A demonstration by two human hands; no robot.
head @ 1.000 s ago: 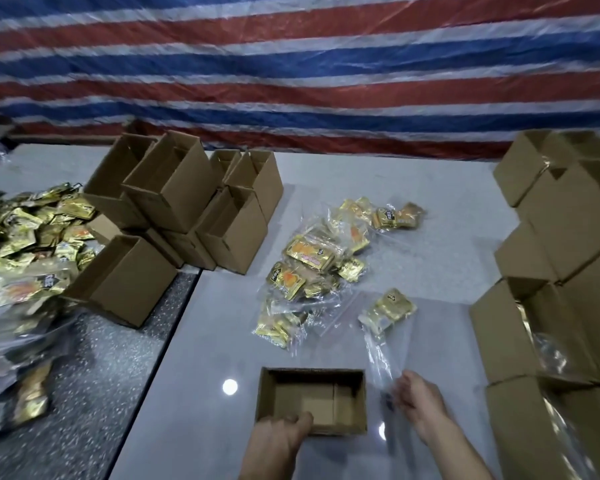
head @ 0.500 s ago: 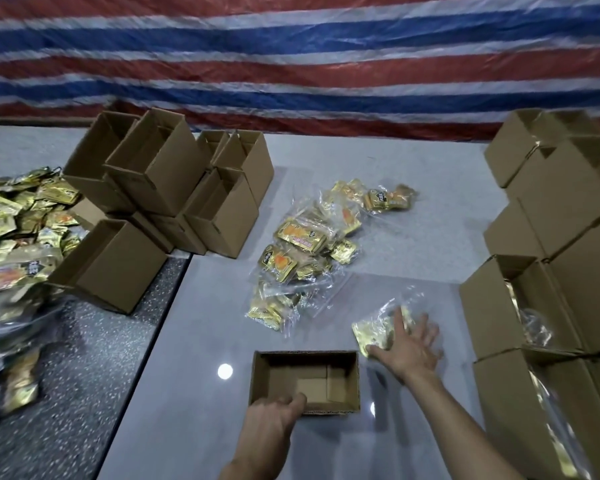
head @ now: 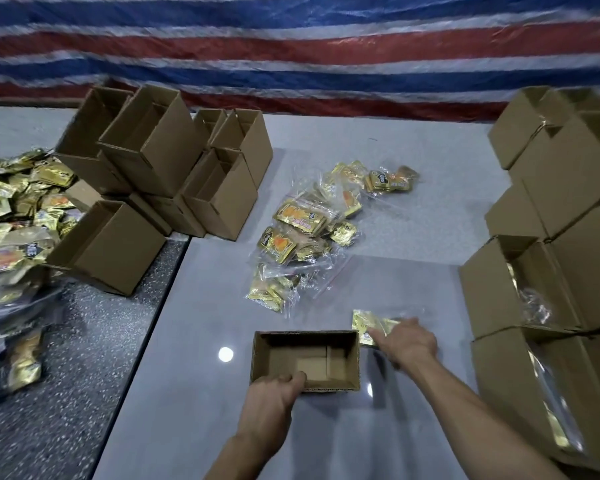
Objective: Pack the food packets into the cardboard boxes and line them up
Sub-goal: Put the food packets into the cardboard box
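Gripping the near wall of the cardboard box [head: 291, 362] with our left hand [head: 274, 393].
Our right hand [head: 407, 342] touches the food packet [head: 368, 322] on the surface [head: 222, 427] beside the box; whether its fingers grip, we cannot tell.

The packet [head: 371, 323] has been laid down and drawn beside the box [head: 305, 337]; the right hand's [head: 407, 341] spread fingers [head: 376, 335] were gathered.
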